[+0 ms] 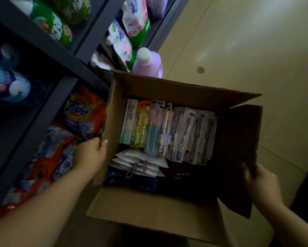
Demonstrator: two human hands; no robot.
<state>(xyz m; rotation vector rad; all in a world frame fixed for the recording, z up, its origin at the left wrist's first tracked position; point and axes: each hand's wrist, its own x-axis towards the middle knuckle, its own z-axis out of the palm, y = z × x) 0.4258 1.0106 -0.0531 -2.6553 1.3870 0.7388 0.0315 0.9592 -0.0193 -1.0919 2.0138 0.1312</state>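
Cardboard box [167, 207] open, flaps spread, just right of shelf [48, 40]. Left hand [90, 155]: fingers clamped on left wall edge. Right hand [261, 182]: fingers clamped on dark right flap. Inside: carton marked "Doctor" [130, 120], row of toothbrush blister packs [185, 134], print unreadable. Orange shelf bag [82, 113] reads "Tide".

- cardboard box [149, 207]: brown corrugated card, matt and slightly rough; fluted cut edges show along its far rim;
- toothbrush packs [176, 132] against the box's far wall: clear glossy plastic blisters on printed card backs;
- white sachets [137, 162]: smooth, faintly shiny;
- Tide bag [82, 113]: glossy printed plastic film;
- purple bottle [147, 65]: smooth plastic;
- shelf frame [42, 45]: dark, matt;
- floor [238, 41]: smooth, softly reflective
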